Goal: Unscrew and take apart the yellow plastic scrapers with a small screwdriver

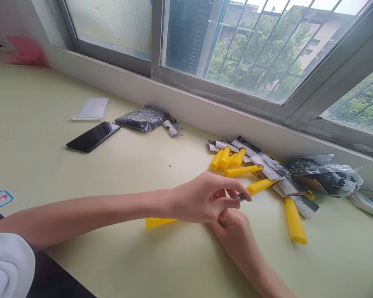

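My left hand [202, 198] reaches across the pale green table and pinches a small dark screwdriver bit [240, 197] at its fingertips. Below it, my right hand [236, 231] is curled closed, gripping something mostly hidden by the left hand. A yellow handle [158, 222] pokes out from under my left wrist; I cannot tell whether either hand holds it. Just beyond my hands lies a pile of yellow-handled tools [236, 163] with black-and-white card labels.
A black phone [93, 136], a clear plastic tray [91, 108] and a dark bag of small parts [143, 118] lie at the left rear. Crumpled clear bags [329, 176] sit at the right under the window sill. A tiny loose part [170, 165] rests mid-table.
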A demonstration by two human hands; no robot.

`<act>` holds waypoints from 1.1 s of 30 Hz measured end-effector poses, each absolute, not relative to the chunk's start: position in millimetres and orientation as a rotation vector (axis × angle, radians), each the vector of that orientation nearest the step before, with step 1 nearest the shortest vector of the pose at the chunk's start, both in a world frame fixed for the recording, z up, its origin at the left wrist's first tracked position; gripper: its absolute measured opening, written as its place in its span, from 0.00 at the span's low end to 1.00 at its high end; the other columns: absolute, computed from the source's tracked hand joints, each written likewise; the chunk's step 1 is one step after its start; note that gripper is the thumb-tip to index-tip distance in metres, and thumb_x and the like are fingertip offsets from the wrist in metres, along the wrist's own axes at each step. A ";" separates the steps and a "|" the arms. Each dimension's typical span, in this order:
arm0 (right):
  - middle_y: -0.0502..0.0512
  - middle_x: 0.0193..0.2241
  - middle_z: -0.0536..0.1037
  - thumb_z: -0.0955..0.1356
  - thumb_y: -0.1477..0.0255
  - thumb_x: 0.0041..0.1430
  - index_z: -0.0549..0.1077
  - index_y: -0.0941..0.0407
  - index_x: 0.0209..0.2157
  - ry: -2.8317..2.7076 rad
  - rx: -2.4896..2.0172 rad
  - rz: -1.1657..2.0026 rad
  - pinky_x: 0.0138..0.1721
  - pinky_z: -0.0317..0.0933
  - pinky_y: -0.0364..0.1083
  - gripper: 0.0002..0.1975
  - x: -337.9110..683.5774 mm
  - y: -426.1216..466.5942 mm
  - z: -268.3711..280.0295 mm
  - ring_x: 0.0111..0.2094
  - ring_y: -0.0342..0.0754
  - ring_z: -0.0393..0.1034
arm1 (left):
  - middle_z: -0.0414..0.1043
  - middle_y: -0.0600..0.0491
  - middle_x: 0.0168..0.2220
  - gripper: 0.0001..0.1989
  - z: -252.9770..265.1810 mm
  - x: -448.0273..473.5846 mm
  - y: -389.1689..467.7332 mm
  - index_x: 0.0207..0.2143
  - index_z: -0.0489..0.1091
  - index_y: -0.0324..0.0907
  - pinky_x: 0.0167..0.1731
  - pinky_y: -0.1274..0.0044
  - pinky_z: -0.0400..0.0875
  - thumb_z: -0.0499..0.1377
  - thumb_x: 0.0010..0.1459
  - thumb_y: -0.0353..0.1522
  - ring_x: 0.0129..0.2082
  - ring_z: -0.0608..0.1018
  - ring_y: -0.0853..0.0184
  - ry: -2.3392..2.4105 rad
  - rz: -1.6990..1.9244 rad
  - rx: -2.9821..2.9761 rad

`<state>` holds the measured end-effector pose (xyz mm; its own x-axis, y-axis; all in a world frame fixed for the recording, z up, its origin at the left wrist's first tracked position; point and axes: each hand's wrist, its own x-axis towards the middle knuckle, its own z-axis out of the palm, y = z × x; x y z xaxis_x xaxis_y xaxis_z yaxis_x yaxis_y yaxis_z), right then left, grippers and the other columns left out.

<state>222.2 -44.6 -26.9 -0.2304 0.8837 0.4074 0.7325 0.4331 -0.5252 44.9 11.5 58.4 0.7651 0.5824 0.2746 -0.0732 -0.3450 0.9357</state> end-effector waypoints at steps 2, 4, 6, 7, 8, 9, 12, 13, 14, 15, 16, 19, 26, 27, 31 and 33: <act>0.49 0.20 0.69 0.68 0.69 0.63 0.64 0.54 0.21 -2.028 -1.374 0.297 0.26 0.58 0.44 0.16 222.5 -44.5 -27.4 0.25 0.47 0.63 | 0.75 0.52 0.32 0.04 56.9 45.8 12.8 0.39 0.73 0.40 0.30 0.79 0.73 0.62 0.63 0.32 0.27 0.76 0.72 0.443 0.754 1.808; 0.49 0.19 0.69 0.68 0.67 0.63 0.68 0.54 0.22 -2.040 -1.391 0.301 0.25 0.59 0.45 0.15 222.9 -44.4 -28.3 0.24 0.47 0.64 | 0.74 0.54 0.32 0.09 55.3 46.7 13.7 0.34 0.71 0.40 0.30 0.80 0.72 0.67 0.58 0.34 0.28 0.76 0.72 0.478 0.789 1.803; 0.48 0.18 0.69 0.68 0.66 0.64 0.68 0.54 0.23 -2.052 -1.392 0.285 0.24 0.59 0.45 0.15 223.1 -44.4 -28.8 0.23 0.47 0.63 | 0.73 0.55 0.31 0.12 54.3 47.0 13.8 0.34 0.70 0.41 0.29 0.81 0.72 0.69 0.55 0.36 0.28 0.75 0.73 0.481 0.794 1.795; 0.48 0.18 0.68 0.68 0.67 0.63 0.68 0.54 0.22 -2.054 -1.386 0.274 0.24 0.58 0.45 0.16 223.2 -44.3 -28.9 0.23 0.47 0.62 | 0.73 0.55 0.32 0.11 54.1 46.8 13.6 0.36 0.71 0.41 0.28 0.81 0.72 0.69 0.56 0.35 0.27 0.75 0.73 0.474 0.783 1.787; 0.48 0.17 0.67 0.68 0.68 0.63 0.66 0.54 0.21 -2.053 -1.377 0.264 0.24 0.58 0.45 0.16 223.1 -44.3 -28.7 0.22 0.46 0.61 | 0.74 0.55 0.32 0.10 54.0 46.5 13.3 0.39 0.72 0.41 0.28 0.81 0.72 0.68 0.57 0.34 0.26 0.75 0.74 0.465 0.770 1.784; 0.48 0.17 0.66 0.68 0.68 0.63 0.66 0.53 0.21 -2.051 -1.368 0.260 0.24 0.57 0.44 0.16 223.0 -44.3 -28.3 0.22 0.46 0.60 | 0.74 0.55 0.33 0.10 54.1 46.0 13.0 0.44 0.73 0.42 0.27 0.81 0.72 0.66 0.60 0.32 0.25 0.75 0.74 0.450 0.761 1.793; 0.47 0.17 0.65 0.68 0.70 0.62 0.65 0.53 0.21 -2.048 -1.351 0.279 0.24 0.56 0.44 0.15 222.5 -44.6 -26.9 0.22 0.45 0.59 | 0.76 0.53 0.33 0.17 54.0 44.8 12.7 0.55 0.73 0.44 0.30 0.80 0.73 0.58 0.64 0.26 0.24 0.75 0.74 0.387 0.774 1.872; 0.47 0.17 0.64 0.68 0.71 0.62 0.65 0.53 0.21 -2.046 -1.355 0.287 0.24 0.55 0.44 0.15 222.3 -44.8 -26.6 0.22 0.45 0.58 | 0.76 0.52 0.34 0.18 53.8 44.6 12.8 0.55 0.74 0.44 0.31 0.79 0.74 0.57 0.65 0.25 0.25 0.75 0.73 0.368 0.789 1.894; 0.46 0.17 0.64 0.68 0.71 0.61 0.65 0.53 0.21 -2.042 -1.361 0.293 0.24 0.55 0.44 0.15 222.2 -44.9 -26.5 0.22 0.45 0.58 | 0.77 0.51 0.34 0.17 53.5 44.7 12.9 0.54 0.75 0.43 0.32 0.79 0.75 0.57 0.64 0.25 0.25 0.76 0.72 0.356 0.796 1.897; 0.46 0.17 0.63 0.68 0.71 0.61 0.65 0.53 0.21 -2.040 -1.368 0.299 0.24 0.54 0.44 0.15 222.1 -45.1 -26.5 0.22 0.45 0.58 | 0.77 0.51 0.35 0.16 53.4 44.8 13.0 0.52 0.76 0.43 0.32 0.79 0.75 0.58 0.64 0.26 0.25 0.77 0.72 0.351 0.792 1.882; 0.46 0.16 0.62 0.68 0.71 0.61 0.64 0.53 0.21 -2.040 -1.375 0.303 0.24 0.54 0.44 0.15 222.1 -45.2 -26.7 0.22 0.45 0.58 | 0.77 0.51 0.34 0.14 53.4 45.1 13.0 0.51 0.77 0.42 0.32 0.79 0.75 0.59 0.64 0.27 0.25 0.77 0.72 0.355 0.780 1.856; 0.47 0.16 0.62 0.66 0.71 0.62 0.62 0.53 0.20 -2.049 -1.378 0.299 0.24 0.53 0.43 0.17 222.5 -45.3 -27.5 0.24 0.46 0.60 | 0.77 0.51 0.31 0.13 55.4 45.2 12.3 0.50 0.76 0.41 0.30 0.79 0.76 0.58 0.66 0.30 0.25 0.78 0.70 0.368 0.725 1.783; 0.48 0.20 0.65 0.66 0.71 0.63 0.61 0.53 0.22 -2.056 -1.341 0.268 0.25 0.53 0.43 0.15 221.9 -44.7 -24.9 0.25 0.46 0.60 | 0.76 0.49 0.33 0.15 61.1 42.3 12.5 0.52 0.73 0.38 0.31 0.80 0.75 0.54 0.66 0.26 0.27 0.78 0.72 0.341 0.708 1.815; 0.48 0.20 0.65 0.66 0.70 0.63 0.61 0.53 0.22 -2.051 -1.336 0.269 0.26 0.54 0.43 0.16 221.4 -44.8 -24.2 0.25 0.46 0.59 | 0.75 0.51 0.32 0.13 60.4 42.4 13.1 0.50 0.74 0.38 0.30 0.80 0.75 0.55 0.66 0.26 0.26 0.77 0.72 0.354 0.721 1.808; 0.47 0.21 0.68 0.69 0.65 0.64 0.64 0.54 0.23 -2.035 -1.354 0.317 0.27 0.56 0.44 0.17 219.8 -45.3 -23.0 0.24 0.45 0.59 | 0.75 0.53 0.32 0.05 55.3 44.2 16.1 0.40 0.74 0.39 0.28 0.80 0.75 0.63 0.60 0.29 0.25 0.76 0.73 0.432 0.770 1.726; 0.48 0.22 0.70 0.69 0.63 0.65 0.67 0.54 0.25 -2.036 -1.367 0.328 0.27 0.56 0.44 0.16 219.8 -45.5 -23.7 0.24 0.45 0.60 | 0.75 0.53 0.33 0.08 53.4 45.1 17.1 0.37 0.73 0.39 0.30 0.80 0.74 0.68 0.56 0.30 0.27 0.76 0.73 0.467 0.800 1.721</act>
<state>219.8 -45.5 -23.7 -0.2401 0.8940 0.3784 0.7299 0.4232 -0.5368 45.1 17.1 53.4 0.6913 0.6687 0.2738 -0.0908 -0.2955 0.9510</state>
